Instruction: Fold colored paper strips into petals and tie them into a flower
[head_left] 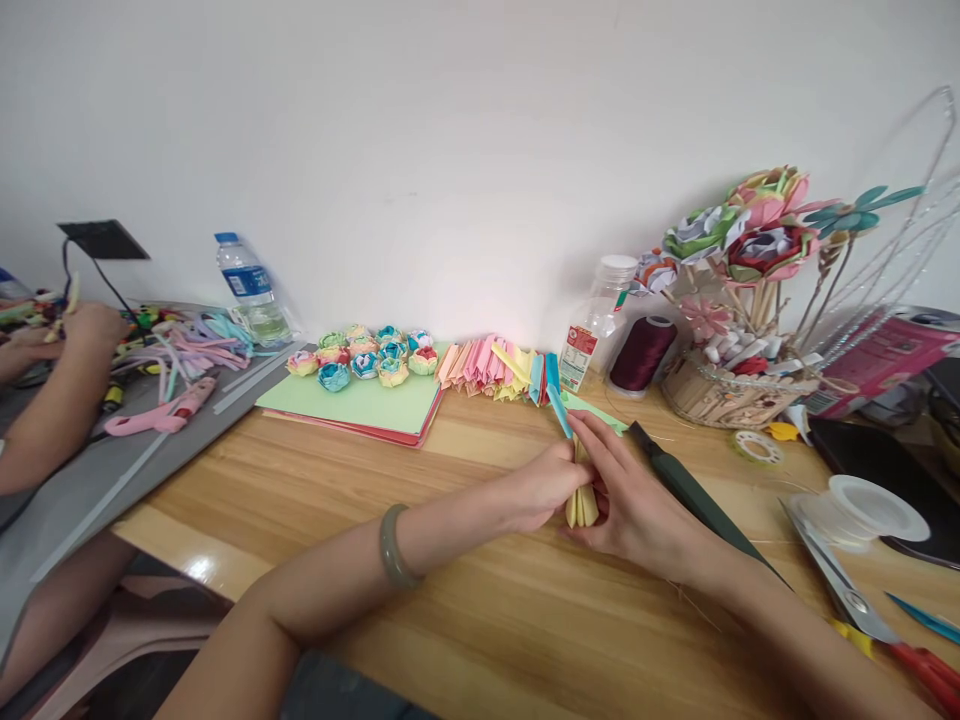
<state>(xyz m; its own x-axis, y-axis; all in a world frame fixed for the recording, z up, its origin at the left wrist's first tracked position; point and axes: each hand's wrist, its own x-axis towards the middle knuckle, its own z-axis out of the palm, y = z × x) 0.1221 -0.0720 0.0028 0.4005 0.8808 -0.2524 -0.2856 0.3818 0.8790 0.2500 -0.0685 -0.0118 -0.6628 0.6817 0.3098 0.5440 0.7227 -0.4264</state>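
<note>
My left hand (546, 487) and my right hand (626, 490) meet over the wooden table. Between them is a pleated pale yellow paper (582, 508), its folded end pointing down. Both hands have their fingers closed on it; the left fingertips are partly hidden. A blue folded strip (559, 410) rises just above my fingers; whether it belongs to the held paper I cannot tell. Beyond my hands, a row of pleated papers (480, 368) in pink, orange, yellow and blue leans along the wall. Small paper flowers (364, 364) sit on a stack of coloured sheets (360, 410).
Right of my hands lie a dark green tool (697, 490), a spool of clear line (862, 512) and scissors (847, 595). Behind stand a bottle (596, 320), a thread cone (642, 355) and a flower basket (739, 395). At left, another person's hands (90, 325) work near a pink glue gun (165, 410).
</note>
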